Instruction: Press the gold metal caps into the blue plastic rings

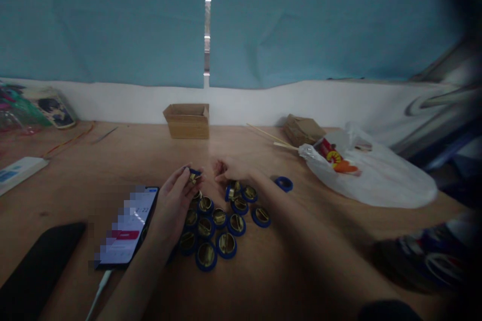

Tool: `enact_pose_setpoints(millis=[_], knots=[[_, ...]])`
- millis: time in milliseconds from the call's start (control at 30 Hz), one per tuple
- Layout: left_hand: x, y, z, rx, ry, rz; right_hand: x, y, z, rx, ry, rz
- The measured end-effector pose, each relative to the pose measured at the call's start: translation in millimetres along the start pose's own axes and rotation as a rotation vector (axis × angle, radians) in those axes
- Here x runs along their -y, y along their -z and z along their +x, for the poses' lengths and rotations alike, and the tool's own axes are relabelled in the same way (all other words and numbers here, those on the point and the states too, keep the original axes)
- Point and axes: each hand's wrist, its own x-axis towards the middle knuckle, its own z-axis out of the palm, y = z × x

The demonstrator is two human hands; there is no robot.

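Note:
Between the fingers of my left hand (176, 193) is a round pin badge (195, 176) with a blue rim, its gold back and pin showing. Just right of it, my right hand (230, 170) has its fingers curled together; whatever they pinch, if anything, is too small to make out. Several more blue-rimmed pin badges (226, 245) lie in a cluster on the wooden table below both hands, most with their gold pin backs up. A separate blue ring (283, 183) rests to the right of my right wrist.
A lit phone (130, 225) on a white cable lies left of my left forearm, with a black flat object (41, 266) beyond. An open cardboard box (188, 121) stands at the back. To the right are a brown packet (303, 129), a white plastic bag (384, 180) and a dark can-like object (425, 256).

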Motion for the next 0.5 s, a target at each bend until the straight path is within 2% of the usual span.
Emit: enact_pose_setpoints(millis=[200,500], knots=[[-1.7,-2.1,-3.6,0.011,0.079,-0.049,1.7,-0.3,-7.4,-0.016,-0.014,-0.009],[-6.7,-1.6,-3.2,-0.017,0.033,-0.067,15.1,1.2,-4.3,0.03,0.011,0.02]])
